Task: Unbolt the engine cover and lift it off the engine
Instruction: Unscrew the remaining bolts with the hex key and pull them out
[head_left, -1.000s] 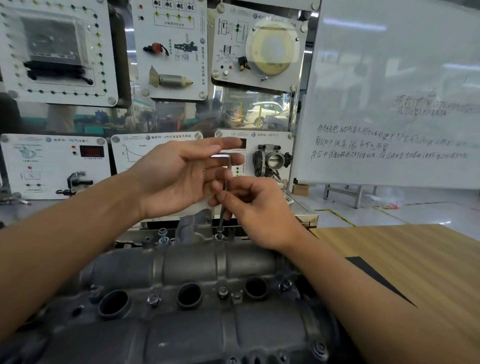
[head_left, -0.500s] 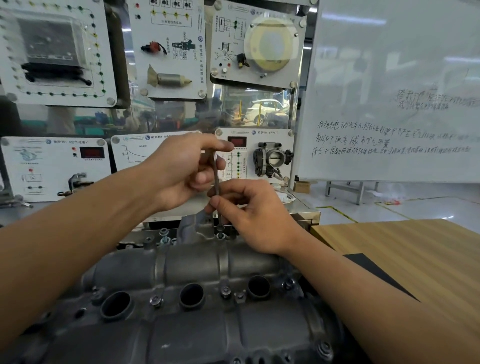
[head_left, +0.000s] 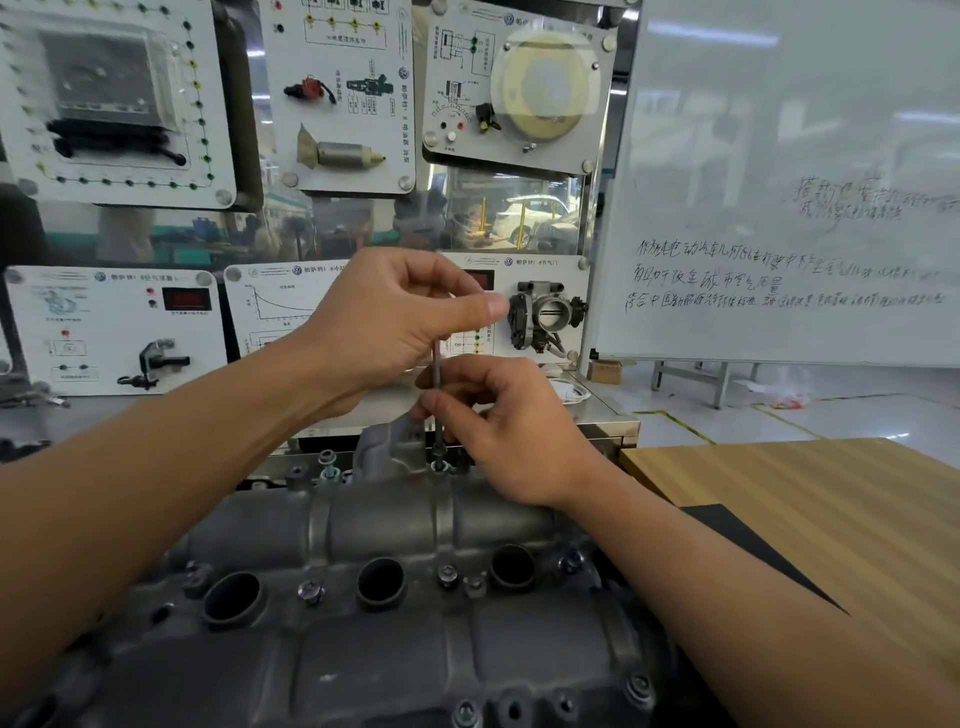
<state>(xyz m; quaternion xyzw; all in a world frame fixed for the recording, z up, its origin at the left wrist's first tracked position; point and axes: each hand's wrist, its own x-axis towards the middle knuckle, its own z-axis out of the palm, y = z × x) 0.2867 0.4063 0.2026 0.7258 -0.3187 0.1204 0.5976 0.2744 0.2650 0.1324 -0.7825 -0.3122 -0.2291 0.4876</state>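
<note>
The grey cast engine cover (head_left: 395, 525) fills the lower middle, with three round wells and several bolts along it. A thin L-shaped hex key (head_left: 436, 371) stands upright with its tip in a bolt (head_left: 439, 464) at the cover's far edge. My left hand (head_left: 384, 322) pinches the key's top end between thumb and fingers. Just above the bolt, my right hand (head_left: 504, 421) pinches the lower shaft. A raised bolt (head_left: 328, 462) stands to the left along the same edge.
A wooden table (head_left: 810, 514) with a black mat (head_left: 737, 540) lies to the right. Training panels (head_left: 119, 327) with mounted car parts stand behind the engine, among them a throttle body (head_left: 545, 314). A whiteboard (head_left: 779, 182) stands at the back right.
My left hand has turned the key's short top arm round; its fingers went from stretched out to curled over the top. My right hand stayed on the shaft.
</note>
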